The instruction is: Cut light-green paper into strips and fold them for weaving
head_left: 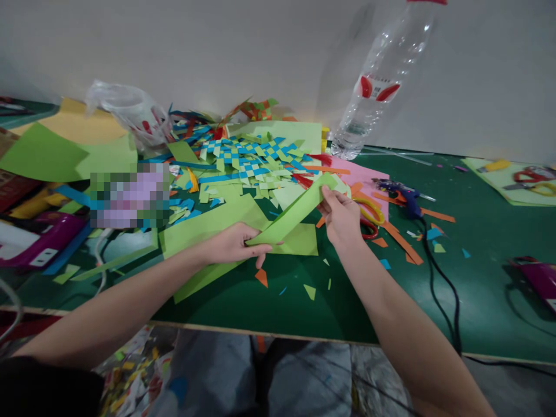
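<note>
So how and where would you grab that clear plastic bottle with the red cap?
Probably around the middle of the clear plastic bottle, from the front right: its tall, round body suits a wrapping grip, the grey wall blocks behind, and blue-and-green woven paper lies left.

I see the most open room on the right part of the green desk [490, 249], but a black cord [452, 295] runs down across it to the front edge. There is a small open patch at the front middle, with only little scraps on it. Going back, I would bump into the pile of woven paper strips [256, 156]. Behind it stands the wall [243, 52], and the tall bottle [369, 92] leans near it. The left side is packed with paper.
</note>
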Motion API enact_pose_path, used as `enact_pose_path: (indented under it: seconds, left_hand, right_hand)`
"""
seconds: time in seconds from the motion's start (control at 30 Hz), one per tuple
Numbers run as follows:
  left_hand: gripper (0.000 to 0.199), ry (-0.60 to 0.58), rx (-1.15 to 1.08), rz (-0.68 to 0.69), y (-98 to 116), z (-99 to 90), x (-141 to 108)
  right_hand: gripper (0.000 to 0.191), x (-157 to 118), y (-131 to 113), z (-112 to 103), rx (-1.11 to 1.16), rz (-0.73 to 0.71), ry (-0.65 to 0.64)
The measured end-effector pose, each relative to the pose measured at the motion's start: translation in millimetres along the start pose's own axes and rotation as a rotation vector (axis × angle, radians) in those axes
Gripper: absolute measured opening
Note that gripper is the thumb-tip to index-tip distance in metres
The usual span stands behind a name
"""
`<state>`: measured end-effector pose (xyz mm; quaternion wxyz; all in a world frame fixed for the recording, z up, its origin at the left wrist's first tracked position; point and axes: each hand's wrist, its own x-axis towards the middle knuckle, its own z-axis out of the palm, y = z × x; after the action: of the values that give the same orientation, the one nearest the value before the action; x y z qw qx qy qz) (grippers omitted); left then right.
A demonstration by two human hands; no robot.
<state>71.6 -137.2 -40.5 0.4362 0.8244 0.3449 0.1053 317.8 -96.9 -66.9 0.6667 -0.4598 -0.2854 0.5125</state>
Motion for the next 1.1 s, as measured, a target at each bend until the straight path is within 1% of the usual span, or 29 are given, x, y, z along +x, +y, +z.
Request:
enact_pose_path:
  seconds: [0.13, 0.3, 0.47, 0.53, 0.73, 0.9, 1.03, 1.1]
  left_hand:
    - [0.049, 0.003, 0.003, -0.012, -3, 0.7, 1]
    - [0.047, -0.008, 0.022, -0.033, -3, 1.7, 1]
    - [0.048, -0.06, -0.069, 0.0, -3, 2.0, 1]
    - [0.048, -0.077, -0.091, 0.015, -2, 2.4, 2]
    - [0.048, -0.083, -0.095, 0.087, 6, 2.8, 0]
    - [0.053, -0.076, -0.114, 0.044, 2, -0.4, -2]
    - [0.054, -0.004, -0.106, -0.026, -5, -3.2, -1]
    - [0.053, 0.002, -0.13, -0.044, -5, -4.5, 0]
  right_hand:
    - [0.032, 2, -1, -2, -0.033, -0.019, 0.007]
    - [0.028, 3, 1, -3, -0.041, -0.043, 0.045]
    - [0.033, 2, 3, -1, -0.059, -0.053, 0.066]
    - [0.034, 0, 3, 0, -0.06, -0.046, 0.056]
    - [0.034, -2, 3, 1, -0.072, -0.021, 0.032]
    - [0.033, 5, 0, -5, -0.054, 0.004, 0.017]
    - [0.029, 9, -3, -8, -0.022, -0.059, 0.081]
    - [0.027, 8, -4, -8, -0.005, -0.073, 0.101]
